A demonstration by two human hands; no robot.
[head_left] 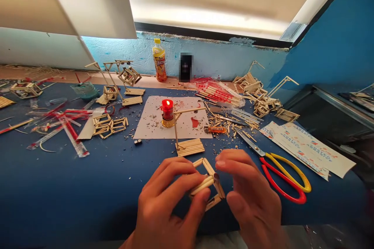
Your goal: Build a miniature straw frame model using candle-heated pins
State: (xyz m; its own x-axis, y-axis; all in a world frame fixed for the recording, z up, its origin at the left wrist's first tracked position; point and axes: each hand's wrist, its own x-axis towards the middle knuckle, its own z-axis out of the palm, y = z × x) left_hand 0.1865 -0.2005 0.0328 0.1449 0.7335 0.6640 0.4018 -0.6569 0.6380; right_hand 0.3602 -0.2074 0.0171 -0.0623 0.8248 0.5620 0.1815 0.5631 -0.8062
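Near the table's front edge, my left hand (172,198) pinches a small frame of wooden sticks (209,167) between thumb and fingers. Part of the frame is hidden behind those fingers. My right hand (251,194) is close beside the frame's right side, thumb and fingertips apart and curved around its corner; whether a fingertip touches it is hard to tell. Just beyond the hands stands a stick platform (191,147) with an upright post and a crossbar. Behind it a lit red candle (167,109) burns on a stained sheet of paper (149,124).
Large scissors (280,171) with red and yellow handles lie at the right, beside printed paper strips (309,151). An orange lighter (215,129) is near scattered stick bits. Several stick models (109,126) and plastic wrappers (70,132) are at left. A drink bottle (159,62) stands at the back.
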